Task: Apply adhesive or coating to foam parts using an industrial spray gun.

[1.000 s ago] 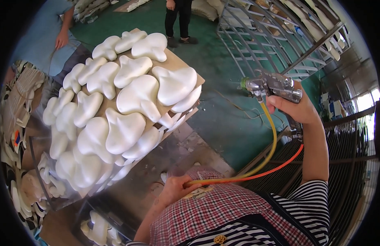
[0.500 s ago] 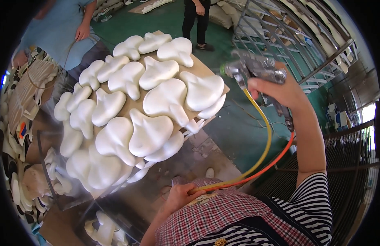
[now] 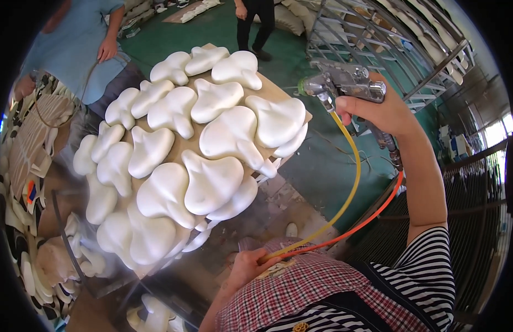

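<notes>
Pretty clearly a workshop: spray gun on hoses, a whole board of lookalike white shapes, a big metal rack, sacks on green floor.

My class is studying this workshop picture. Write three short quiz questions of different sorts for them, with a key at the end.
1. Multiple choice: Which hand grips the spray gun?
A. left
B. right
C. both

2. True or false: The yellow hose and the orange hose both run from the spray gun to the person's left hand.

3. Fill the gap: In the picture, the white saddle-shaped pieces on the brown board lie to the ____ of the spray gun.

Key:
1. B, the right hand
2. True
3. left
</notes>
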Demonstrator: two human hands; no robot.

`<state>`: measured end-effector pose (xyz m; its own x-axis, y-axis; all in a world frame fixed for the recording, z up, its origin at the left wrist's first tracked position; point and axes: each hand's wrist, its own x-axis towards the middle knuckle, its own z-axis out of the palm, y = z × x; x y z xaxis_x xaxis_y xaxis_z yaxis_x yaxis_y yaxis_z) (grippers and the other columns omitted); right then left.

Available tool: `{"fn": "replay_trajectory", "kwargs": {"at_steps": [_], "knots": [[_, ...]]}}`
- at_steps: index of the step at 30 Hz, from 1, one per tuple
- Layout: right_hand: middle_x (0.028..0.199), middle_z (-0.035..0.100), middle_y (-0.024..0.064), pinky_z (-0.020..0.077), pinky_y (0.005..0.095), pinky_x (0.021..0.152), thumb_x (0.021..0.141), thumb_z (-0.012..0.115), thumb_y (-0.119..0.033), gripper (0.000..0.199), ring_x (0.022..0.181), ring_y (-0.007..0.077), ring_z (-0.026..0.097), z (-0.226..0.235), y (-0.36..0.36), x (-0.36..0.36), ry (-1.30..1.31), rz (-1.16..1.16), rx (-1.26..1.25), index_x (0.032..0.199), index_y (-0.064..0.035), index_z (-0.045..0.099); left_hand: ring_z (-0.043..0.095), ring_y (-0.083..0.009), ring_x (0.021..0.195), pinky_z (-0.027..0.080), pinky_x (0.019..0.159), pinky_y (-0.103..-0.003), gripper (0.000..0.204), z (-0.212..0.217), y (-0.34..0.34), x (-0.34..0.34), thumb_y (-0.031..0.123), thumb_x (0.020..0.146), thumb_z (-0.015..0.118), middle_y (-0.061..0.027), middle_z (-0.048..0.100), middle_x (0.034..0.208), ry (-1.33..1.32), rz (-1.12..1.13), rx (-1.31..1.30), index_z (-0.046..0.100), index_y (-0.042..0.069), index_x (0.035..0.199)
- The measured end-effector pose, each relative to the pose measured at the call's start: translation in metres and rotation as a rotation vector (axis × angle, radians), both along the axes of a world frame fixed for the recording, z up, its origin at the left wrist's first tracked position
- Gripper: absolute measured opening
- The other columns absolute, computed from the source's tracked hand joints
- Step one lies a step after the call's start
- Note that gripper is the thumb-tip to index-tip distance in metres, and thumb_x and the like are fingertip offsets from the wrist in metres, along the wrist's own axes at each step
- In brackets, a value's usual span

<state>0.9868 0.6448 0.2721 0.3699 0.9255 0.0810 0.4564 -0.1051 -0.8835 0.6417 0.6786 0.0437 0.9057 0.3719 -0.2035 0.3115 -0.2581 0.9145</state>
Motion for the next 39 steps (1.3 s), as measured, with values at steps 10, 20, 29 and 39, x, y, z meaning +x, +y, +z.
{"fn": "replay_trajectory", "kwargs": {"at_steps": [10, 20, 29, 39], "knots": [[0.072, 0.062, 0.0055, 0.048, 0.0236, 0.058, 0.08, 0.068, -0.014, 0.022, 0.06, 0.01, 0.058, 0.006, 0.001, -0.021, -0.014, 0.009, 0.03, 0.091, 0.0017, 0.058, 0.048, -0.0239, 0.043, 0.038, 0.043, -0.033, 0.038, -0.006, 0.001, -0.016, 0.032, 0.079, 0.071, -0.0109, 0.049, 0.05, 0.036, 0.0, -0.047, 0.054, 0.003, 0.063], [0.072, 0.062, 0.0051, 0.0489, 0.0244, 0.058, 0.08, 0.068, -0.015, 0.021, 0.061, 0.0107, 0.059, -0.001, -0.02, -0.034, -0.034, -0.063, -0.028, 0.09, 0.0013, 0.06, 0.049, -0.0234, 0.044, 0.039, 0.044, -0.033, 0.034, 0.0, 0.002, -0.03, 0.032, 0.079, 0.071, -0.0113, 0.05, 0.052, 0.073, -0.063, -0.041, 0.058, 0.003, 0.067], [0.071, 0.064, 0.0059, 0.0469, 0.0235, 0.061, 0.077, 0.072, -0.017, 0.026, 0.064, 0.0113, 0.06, -0.003, -0.042, -0.052, -0.059, -0.095, 0.019, 0.093, 0.0003, 0.061, 0.055, -0.0252, 0.047, 0.043, 0.045, -0.033, 0.033, -0.004, -0.006, -0.038, 0.035, 0.078, 0.071, -0.0112, 0.055, 0.056, 0.038, -0.18, 0.035, 0.061, 0.004, 0.072], [0.075, 0.059, 0.0032, 0.0473, 0.0244, 0.059, 0.08, 0.066, -0.007, 0.036, 0.064, 0.0103, 0.057, 0.0, -0.098, -0.079, 0.003, 0.035, -0.075, 0.114, -0.0007, 0.056, 0.061, -0.0272, 0.056, 0.048, 0.052, -0.036, 0.032, 0.002, -0.037, -0.037, 0.038, 0.079, 0.069, -0.012, 0.061, 0.062, 0.055, -0.18, 0.016, 0.066, 0.006, 0.082]]}}
